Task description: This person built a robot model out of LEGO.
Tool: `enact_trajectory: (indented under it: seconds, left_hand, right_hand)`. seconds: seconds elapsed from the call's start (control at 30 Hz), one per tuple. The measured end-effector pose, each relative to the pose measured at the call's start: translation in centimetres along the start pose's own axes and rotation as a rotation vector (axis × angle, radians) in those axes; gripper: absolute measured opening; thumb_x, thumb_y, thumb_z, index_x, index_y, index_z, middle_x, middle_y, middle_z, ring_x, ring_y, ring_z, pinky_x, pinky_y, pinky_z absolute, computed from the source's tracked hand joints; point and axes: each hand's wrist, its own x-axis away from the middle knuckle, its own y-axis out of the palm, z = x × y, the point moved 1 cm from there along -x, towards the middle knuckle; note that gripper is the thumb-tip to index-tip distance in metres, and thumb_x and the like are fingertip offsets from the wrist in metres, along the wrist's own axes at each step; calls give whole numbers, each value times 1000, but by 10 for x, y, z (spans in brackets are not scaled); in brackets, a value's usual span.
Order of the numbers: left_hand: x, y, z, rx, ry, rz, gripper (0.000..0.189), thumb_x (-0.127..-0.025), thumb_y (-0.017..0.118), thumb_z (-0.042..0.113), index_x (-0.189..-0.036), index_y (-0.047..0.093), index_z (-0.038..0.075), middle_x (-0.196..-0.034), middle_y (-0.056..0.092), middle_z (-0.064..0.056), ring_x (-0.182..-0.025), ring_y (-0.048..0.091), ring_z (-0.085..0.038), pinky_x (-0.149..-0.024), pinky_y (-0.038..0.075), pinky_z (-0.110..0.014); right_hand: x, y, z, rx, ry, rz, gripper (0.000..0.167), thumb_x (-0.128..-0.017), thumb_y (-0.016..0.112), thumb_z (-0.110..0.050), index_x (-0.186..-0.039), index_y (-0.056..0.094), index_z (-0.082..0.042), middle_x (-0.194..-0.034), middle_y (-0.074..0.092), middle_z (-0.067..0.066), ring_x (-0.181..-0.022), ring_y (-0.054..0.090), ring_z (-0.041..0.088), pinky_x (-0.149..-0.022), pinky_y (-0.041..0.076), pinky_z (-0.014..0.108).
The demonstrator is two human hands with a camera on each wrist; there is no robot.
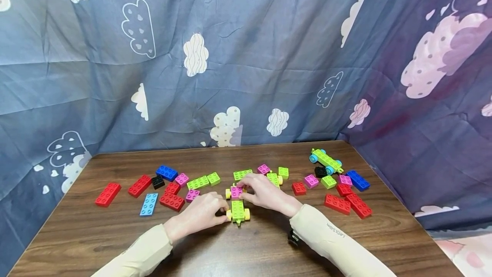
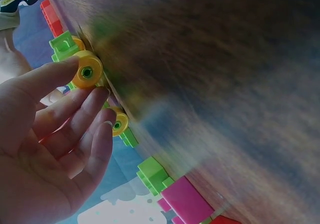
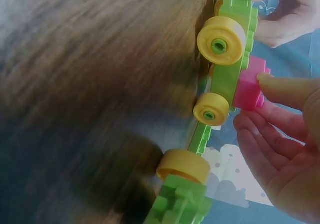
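Observation:
A lime-green toy car base with yellow wheels stands near the middle of the table, its length pointing toward me. My left hand holds it by the near left yellow wheel, with the thumb on the wheel. On the far half of the base sits a pink brick. My right hand pinches this brick between thumb and fingers; in the right wrist view the pink brick rests against the base's studs. Behind the right hand, a second green car base with yellow wheels is partly covered.
Left of the hands lie red bricks, a light-blue brick, a dark-blue brick and green bricks. On the right are more red bricks, a blue brick and a green base with blue wheels. A patterned curtain hangs behind.

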Motion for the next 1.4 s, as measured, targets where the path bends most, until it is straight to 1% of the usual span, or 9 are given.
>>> enact_trajectory:
  seconds: [0.13,0.27,0.37,0.5,0.83,1.1,1.23,1.4]
  left_hand:
    - [0,-1,0,2,0,0,16,-83,78,32,-88,75,17,-81,68,7,-75,57,-5,-60,48,-19]
    - [0,-1,0,2,4,1,16,-83,78,32,-87,75,17,-81,69,6,-75,56,-5,-60,47,-18]
    - [0,0,0,3,7,1,16,-83,78,32,-88,75,17,-81,69,6,-75,55,-4,-61,47,-17]
    - [1,2,0,1,14,5,16,-83,78,32,-88,75,17,-81,69,7,-75,55,-4,-61,47,-17]
    - [2,2,0,-18,29,24,17,-83,79,33,-88,75,17,-82,70,7,-75,56,-4,-61,47,-17]
    - [2,1,1,-30,42,32,17,-83,79,33,-88,75,17,-82,70,7,-74,54,-4,-61,46,-16]
    - [2,1,0,-30,38,29,17,-83,79,33,-87,75,17,-82,70,7,-74,54,-4,-61,46,-17]
    - [2,2,1,-35,36,22,17,-83,78,33,-87,74,18,-82,69,7,-74,54,-4,-61,45,-17]
  right_hand:
    - [-1,-1,0,16,-10,-14,23,-89,74,-19,-107,72,-6,-101,73,6,-91,67,17,-81,56,29]
    - [-2,-3,-2,32,-7,-47,23,-90,73,-19,-108,71,-5,-104,72,7,-95,68,19,-84,56,32]
    - [-2,-4,-3,44,1,-81,24,-92,71,-21,-110,70,-6,-106,71,6,-97,68,19,-86,56,31]
    - [-2,-6,-2,48,3,-104,26,-92,70,-23,-112,71,-7,-106,71,4,-96,67,17,-85,56,30]
    - [-3,-8,-2,51,-31,-103,25,-92,71,-23,-111,71,-7,-105,73,4,-95,68,16,-84,56,28]
    - [-3,-12,-3,28,1,-111,26,-92,71,-21,-113,70,-7,-107,72,4,-96,68,18,-85,56,29]
    - [-3,-16,-3,29,-9,-94,23,-91,71,-18,-111,70,-5,-106,72,5,-96,67,18,-86,56,30]
    - [-4,-21,0,46,-16,-75,21,-91,70,-17,-109,71,-6,-104,71,6,-93,67,16,-83,56,29]
